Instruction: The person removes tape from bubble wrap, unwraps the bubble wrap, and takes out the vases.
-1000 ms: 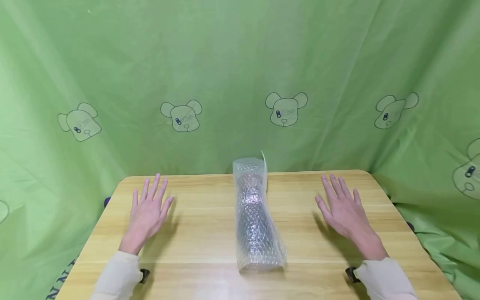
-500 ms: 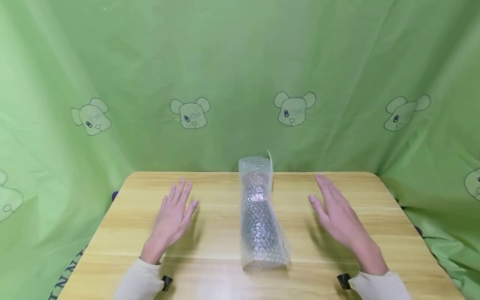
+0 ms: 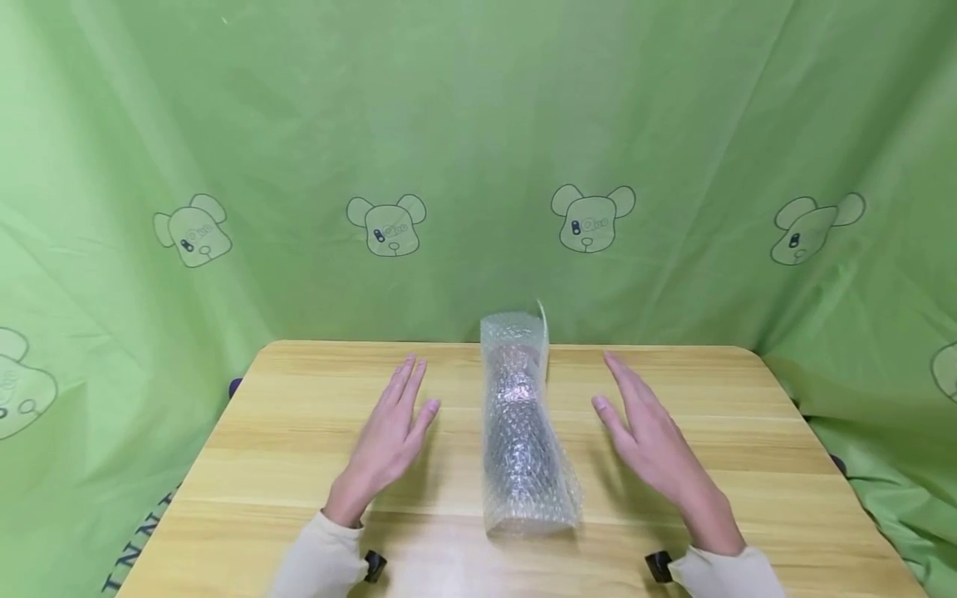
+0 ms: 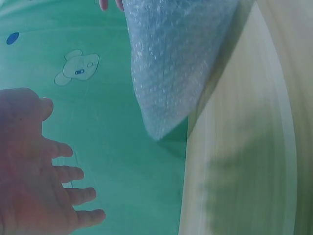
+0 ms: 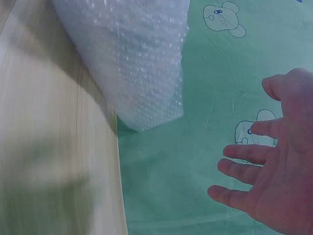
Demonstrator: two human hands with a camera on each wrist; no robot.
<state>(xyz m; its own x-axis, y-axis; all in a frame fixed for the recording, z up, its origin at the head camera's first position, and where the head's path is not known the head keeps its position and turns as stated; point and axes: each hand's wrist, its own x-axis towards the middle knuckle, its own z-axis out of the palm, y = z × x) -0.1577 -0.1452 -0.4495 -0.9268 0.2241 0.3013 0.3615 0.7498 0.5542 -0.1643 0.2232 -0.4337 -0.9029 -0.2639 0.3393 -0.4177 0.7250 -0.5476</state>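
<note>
A bubble-wrapped bundle [image 3: 519,440] lies lengthwise on the table in the head view, with something dark showing through the wrap. Its far end has a loose flap of clear film sticking up. To its left, my left hand [image 3: 385,440] is held with straight fingers, thumb toward the bundle, apart from it. My right hand [image 3: 654,444] mirrors this on the other side, fingers straight and touching nothing. Both wrist views show the bubble wrap [image 4: 176,58] beyond the spread fingers, with a gap between.
The wooden table [image 3: 247,465] has rounded far corners. Behind and around it hangs a green curtain [image 3: 478,124] printed with bear heads. Black straps [image 3: 660,566] sit at both wrists.
Both hands have moved inward toward the bubble-wrapped bundle and turned so their palms face it more. The bundle stays in place on the table; the head view has shifted slightly.
</note>
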